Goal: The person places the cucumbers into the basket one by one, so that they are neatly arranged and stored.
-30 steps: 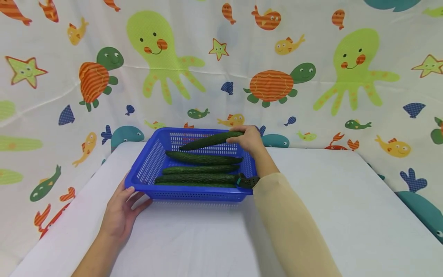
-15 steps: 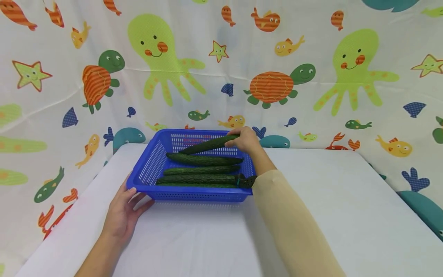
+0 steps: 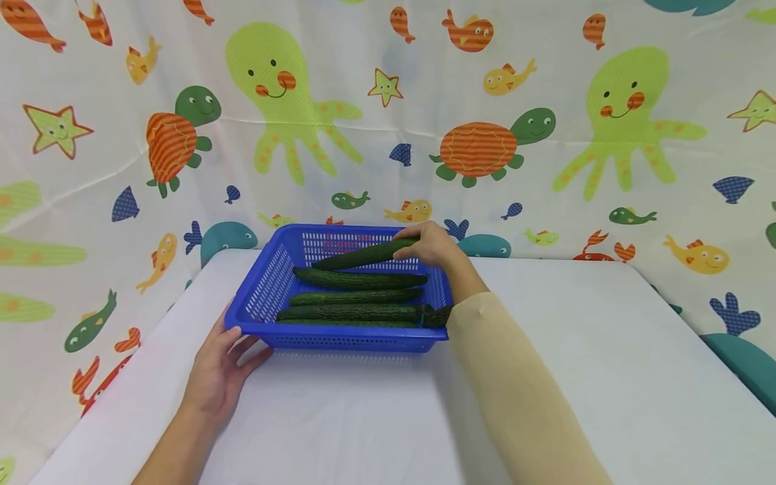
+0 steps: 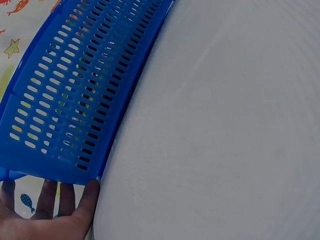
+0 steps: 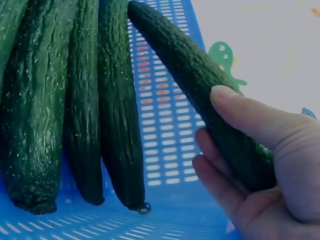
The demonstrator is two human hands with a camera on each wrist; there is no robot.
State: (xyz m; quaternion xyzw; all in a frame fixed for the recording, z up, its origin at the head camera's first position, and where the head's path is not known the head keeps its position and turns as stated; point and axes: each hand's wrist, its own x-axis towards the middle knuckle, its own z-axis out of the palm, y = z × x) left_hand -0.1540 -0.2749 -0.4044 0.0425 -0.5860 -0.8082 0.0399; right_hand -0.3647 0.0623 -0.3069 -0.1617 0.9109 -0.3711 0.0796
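Note:
My right hand (image 3: 427, 244) grips a dark green cucumber (image 3: 364, 256) near one end, over the back of the blue plastic basket (image 3: 351, 345). The cucumber slants, its far tip low near the basket's back wall. In the right wrist view, thumb and fingers wrap around this cucumber (image 5: 185, 70). Several other cucumbers (image 3: 358, 278) lie side by side in the basket, roughly parallel to its long sides. My left hand (image 3: 215, 374) holds the basket's front left corner, one fingertip at the rim. The left wrist view shows the fingers (image 4: 47, 200) against the basket's end, their tips partly hidden.
The basket stands on a table with a white cloth (image 3: 606, 350). Behind it and to the left hangs a white curtain (image 3: 388, 60) printed with sea animals. A dark strap (image 3: 438, 316) on my right wrist overlaps the basket's front right corner in the head view.
My right hand has moved slightly down and left with the cucumber, whose tip now sits lower by the other cucumbers. My left hand keeps its place at the basket's corner.

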